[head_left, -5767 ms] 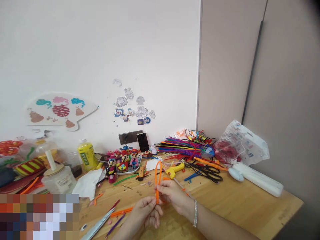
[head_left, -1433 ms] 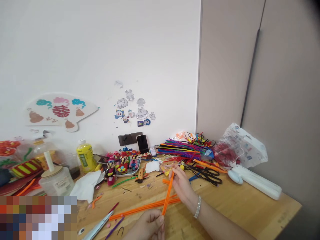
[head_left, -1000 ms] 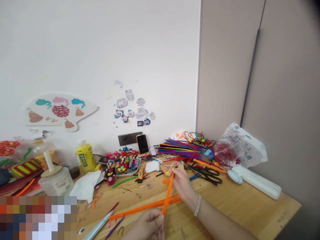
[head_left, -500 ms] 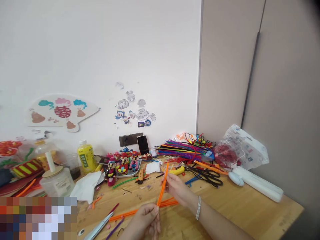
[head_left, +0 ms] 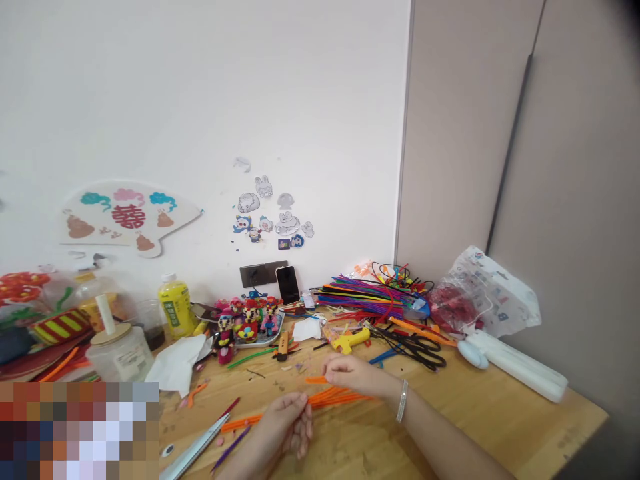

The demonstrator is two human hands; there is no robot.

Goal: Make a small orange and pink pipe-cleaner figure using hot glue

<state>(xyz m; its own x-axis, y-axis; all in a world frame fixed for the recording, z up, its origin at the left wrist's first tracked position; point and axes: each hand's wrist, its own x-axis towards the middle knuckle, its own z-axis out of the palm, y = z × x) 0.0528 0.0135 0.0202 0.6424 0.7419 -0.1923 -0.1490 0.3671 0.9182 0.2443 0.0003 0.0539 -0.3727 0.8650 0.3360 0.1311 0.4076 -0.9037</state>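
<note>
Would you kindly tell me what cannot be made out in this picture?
All in the head view:
Orange strips: partly hidden behind the left hand.
Right hand: curled fingers hide its grip.
Scissors: handles out of sight, by the bottom edge and pixelated patch.
Yellow bottle: label's fine print too small to read.

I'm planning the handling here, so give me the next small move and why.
Perhaps have the left hand pinch the orange strips firmly: they run right up to it in view, whether held is unclear, and an orange end shows beside the right hand.
</note>
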